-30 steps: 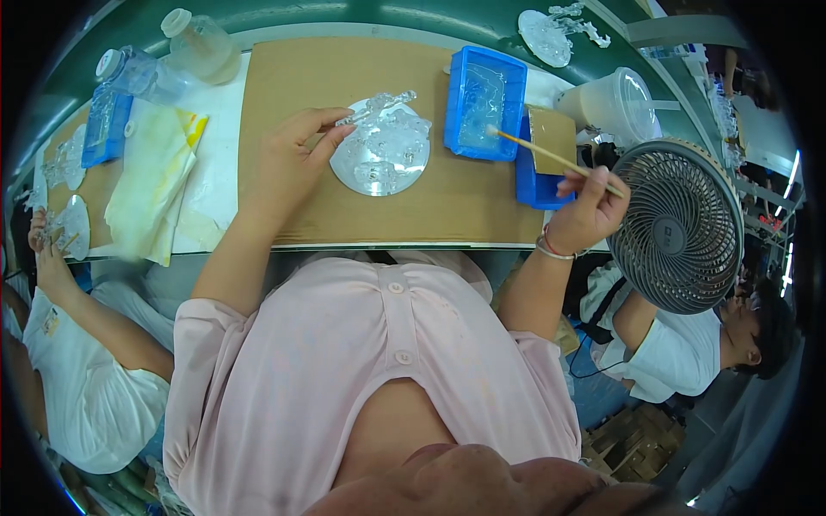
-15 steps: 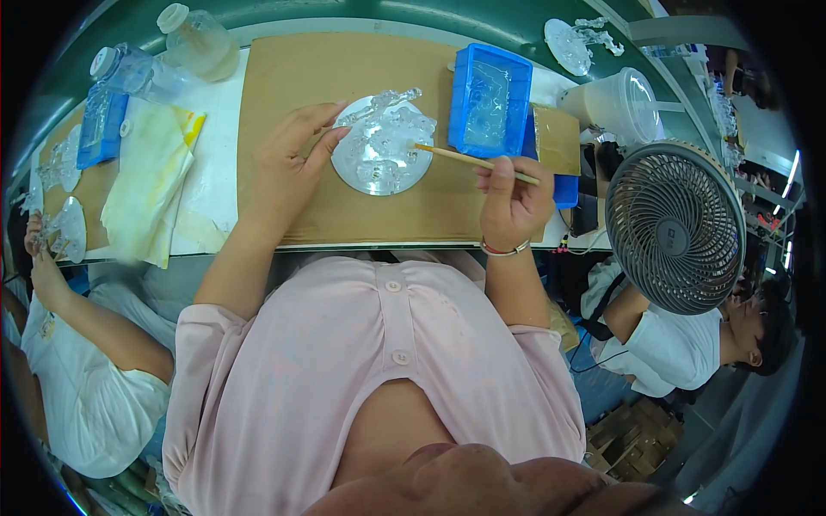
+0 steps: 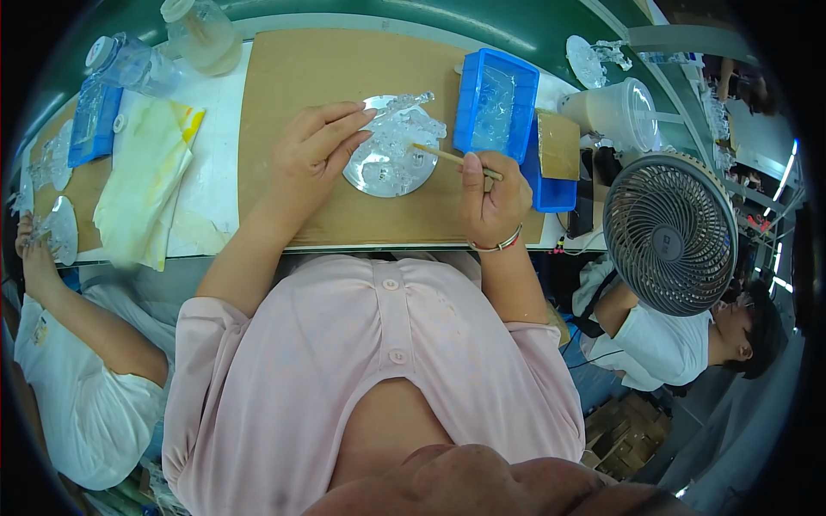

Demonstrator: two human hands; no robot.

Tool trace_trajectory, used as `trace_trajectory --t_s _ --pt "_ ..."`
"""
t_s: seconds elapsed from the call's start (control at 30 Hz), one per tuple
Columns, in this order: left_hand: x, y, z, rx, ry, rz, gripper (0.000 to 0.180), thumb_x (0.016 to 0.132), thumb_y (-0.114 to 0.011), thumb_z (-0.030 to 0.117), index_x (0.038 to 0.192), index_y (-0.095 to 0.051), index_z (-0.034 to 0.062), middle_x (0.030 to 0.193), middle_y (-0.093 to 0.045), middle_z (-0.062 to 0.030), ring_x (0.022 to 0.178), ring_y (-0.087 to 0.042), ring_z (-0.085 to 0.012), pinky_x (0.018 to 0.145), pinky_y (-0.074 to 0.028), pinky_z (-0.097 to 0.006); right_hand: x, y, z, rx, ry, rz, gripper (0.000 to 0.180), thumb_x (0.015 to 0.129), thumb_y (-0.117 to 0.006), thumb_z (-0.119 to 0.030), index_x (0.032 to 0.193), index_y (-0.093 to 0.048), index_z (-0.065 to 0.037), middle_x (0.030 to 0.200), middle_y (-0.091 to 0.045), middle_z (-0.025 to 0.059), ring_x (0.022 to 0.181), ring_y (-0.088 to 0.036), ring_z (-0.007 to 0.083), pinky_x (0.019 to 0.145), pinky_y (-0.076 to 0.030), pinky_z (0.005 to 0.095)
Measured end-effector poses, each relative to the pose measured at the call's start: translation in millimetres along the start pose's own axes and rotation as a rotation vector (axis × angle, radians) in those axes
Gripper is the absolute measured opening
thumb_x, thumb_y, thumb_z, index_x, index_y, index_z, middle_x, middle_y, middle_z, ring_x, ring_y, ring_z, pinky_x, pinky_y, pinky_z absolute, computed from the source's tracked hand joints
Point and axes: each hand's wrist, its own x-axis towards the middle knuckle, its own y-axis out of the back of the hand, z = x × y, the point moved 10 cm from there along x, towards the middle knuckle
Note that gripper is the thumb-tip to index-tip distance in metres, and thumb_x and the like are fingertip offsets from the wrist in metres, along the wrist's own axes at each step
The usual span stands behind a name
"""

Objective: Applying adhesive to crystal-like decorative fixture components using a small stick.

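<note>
A round clear plastic base (image 3: 389,172) with a knobbly transparent model (image 3: 397,129) on it lies on the brown cardboard. My left hand (image 3: 318,142) is at its left edge, thumb and fingers closing on the rim of the piece; the exact contact is hard to see through the clear material. In my right hand (image 3: 497,193) a thin wooden-handled brush (image 3: 452,156) is pinched between thumb and fingers, its tip touching the right part of the model. Just beyond that hand stands a blue tray (image 3: 460,107) with clear contents.
Brown cardboard (image 3: 284,77) covers the worktop. Left are a stained cloth (image 3: 142,189), bottles (image 3: 206,43) and another blue bin (image 3: 93,120). A translucent tub (image 3: 632,112) and a fan (image 3: 671,236) stand right. Co-workers (image 3: 95,378) sit on both sides.
The clear piece and my left hand sit slightly further right in the picture. My right hand has shifted left and tilted, with the brush tip still on the model.
</note>
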Motion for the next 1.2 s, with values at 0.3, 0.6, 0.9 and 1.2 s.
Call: trace_trajectory --t_s 0.3,0.6,0.9,1.2 --pt "-2.7 -1.9 -5.1 -0.052 0.036 -0.018 0.032 0.073 -0.074 -0.003 0.103 -0.069 0.0043 0.092 -0.068 -0.0092 0.081 -0.063 -0.0232 0.069 -0.050 -0.031 0.5 -6.5 -11.2 0.074 0.032 -0.130 0.008 0.089 -0.062 -0.006 0.089 -0.056 -0.001 0.070 -0.066 0.0105 0.056 -0.063 0.0195 0.051 -0.047 0.0270" --pt "-4.4 -2.7 -17.4 -0.109 0.025 0.030 0.026 0.073 -0.076 0.007 0.099 -0.072 0.0082 0.085 -0.068 -0.0056 0.076 -0.062 -0.0208 0.064 -0.050 -0.030 3.7 -20.2 -23.5 0.220 0.170 -0.273 0.009 0.090 -0.061 -0.008 0.090 -0.054 -0.002 0.074 -0.067 0.0121 0.066 -0.068 0.0235 0.057 -0.052 0.0293" --pt "-4.0 -3.8 -22.8 -0.173 0.042 0.012 0.025 0.075 -0.075 0.009 0.100 -0.072 0.0104 0.086 -0.068 -0.0031 0.080 -0.061 -0.0201 0.069 -0.050 -0.031 16.5 -28.8 -25.1 0.093 0.112 -0.336 0.009 0.091 -0.060 -0.009 0.091 -0.054 -0.002 0.076 -0.069 0.0120 0.067 -0.069 0.0214 0.058 -0.052 0.0281" --pt "-2.1 -4.9 -23.3 -0.221 0.039 -0.011 0.025 0.076 -0.074 0.009 0.101 -0.073 0.0113 0.089 -0.069 -0.0021 0.083 -0.060 -0.0210 0.073 -0.049 -0.031 14.9 -36.4 -38.6 0.069 0.171 -0.327 0.008 0.087 -0.063 -0.006 0.090 -0.057 -0.003 0.080 -0.068 0.0124 0.063 -0.065 0.0231 0.055 -0.049 0.0300"
